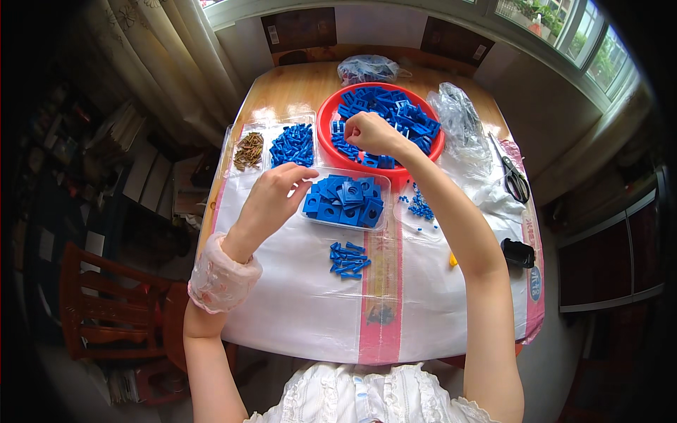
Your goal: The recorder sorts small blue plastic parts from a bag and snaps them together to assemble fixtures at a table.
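My left hand (273, 197) is at the left rim of a clear plastic tray (308, 224) of blue square plates with round holes (345, 200). Its thumb and forefinger are apart, with nothing visible between them. My right hand (372, 134) is over a red basin (326, 106) heaped with blue plastic parts (395, 106). Its fingers are curled closed, and whatever they may hold is hidden. A small pile of blue peg-like pieces (349, 260) lies on the sheet in front of the tray.
Clear containers at the far left hold brass-coloured screws (249, 151) and small blue pegs (292, 145). Tiny blue bits (421, 204) lie right of the tray. Scissors (515, 180), a crumpled clear bag (460, 123) and a black object (518, 253) are along the right side.
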### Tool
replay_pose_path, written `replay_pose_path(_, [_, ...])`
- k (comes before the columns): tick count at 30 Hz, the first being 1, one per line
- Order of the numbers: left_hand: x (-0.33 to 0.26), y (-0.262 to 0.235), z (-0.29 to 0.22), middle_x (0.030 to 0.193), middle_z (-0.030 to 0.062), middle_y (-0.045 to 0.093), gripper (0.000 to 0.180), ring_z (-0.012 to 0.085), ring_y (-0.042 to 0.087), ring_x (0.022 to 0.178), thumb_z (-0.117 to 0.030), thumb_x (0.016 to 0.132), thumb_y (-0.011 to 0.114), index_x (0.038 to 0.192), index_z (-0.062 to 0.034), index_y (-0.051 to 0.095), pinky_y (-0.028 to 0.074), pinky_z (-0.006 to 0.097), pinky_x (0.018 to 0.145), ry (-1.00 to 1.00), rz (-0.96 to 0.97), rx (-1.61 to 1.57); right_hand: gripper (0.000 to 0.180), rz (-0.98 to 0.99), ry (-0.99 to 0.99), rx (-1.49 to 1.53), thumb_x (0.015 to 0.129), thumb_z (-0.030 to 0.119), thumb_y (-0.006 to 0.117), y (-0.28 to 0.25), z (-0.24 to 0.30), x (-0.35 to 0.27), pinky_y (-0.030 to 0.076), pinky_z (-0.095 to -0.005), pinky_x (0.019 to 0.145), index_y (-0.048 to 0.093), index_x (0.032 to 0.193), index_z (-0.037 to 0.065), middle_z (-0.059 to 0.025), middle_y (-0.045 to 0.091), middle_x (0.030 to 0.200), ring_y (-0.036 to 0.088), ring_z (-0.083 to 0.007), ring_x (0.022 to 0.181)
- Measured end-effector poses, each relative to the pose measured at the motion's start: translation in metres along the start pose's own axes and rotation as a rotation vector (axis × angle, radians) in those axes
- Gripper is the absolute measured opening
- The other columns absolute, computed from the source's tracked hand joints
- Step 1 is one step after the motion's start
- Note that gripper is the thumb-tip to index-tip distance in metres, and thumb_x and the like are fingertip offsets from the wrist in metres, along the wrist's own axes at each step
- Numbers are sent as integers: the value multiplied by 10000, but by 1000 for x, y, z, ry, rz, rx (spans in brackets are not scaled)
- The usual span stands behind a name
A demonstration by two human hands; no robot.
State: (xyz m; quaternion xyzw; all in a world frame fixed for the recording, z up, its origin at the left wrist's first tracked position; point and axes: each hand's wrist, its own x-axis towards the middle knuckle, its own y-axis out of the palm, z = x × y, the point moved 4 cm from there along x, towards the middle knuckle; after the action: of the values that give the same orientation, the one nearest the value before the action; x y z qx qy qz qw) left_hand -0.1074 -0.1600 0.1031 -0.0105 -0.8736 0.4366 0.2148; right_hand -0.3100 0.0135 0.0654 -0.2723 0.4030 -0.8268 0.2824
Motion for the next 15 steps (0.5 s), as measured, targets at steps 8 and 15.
replay_pose_path(8, [-54, 14, -57, 961, 124, 763, 128, 314, 750, 871, -69, 945, 745, 1070, -55, 772, 607, 407, 764, 103, 51, 32, 129, 31, 86, -39, 735, 104, 783, 29, -29, 18, 618, -430, 821, 828, 832, 32, -210, 784, 858, 783, -357, 846])
replay_pose_path(15, [-78, 15, -52, 969, 129, 782, 124, 308, 762, 863, -78, 955, 744, 1072, -58, 779, 611, 395, 765, 3, 39, -54, 196, 152, 270, 86, 713, 119, 790, 44, -26, 28, 628, -411, 740, 794, 828, -40, -219, 778, 818, 794, -303, 773])
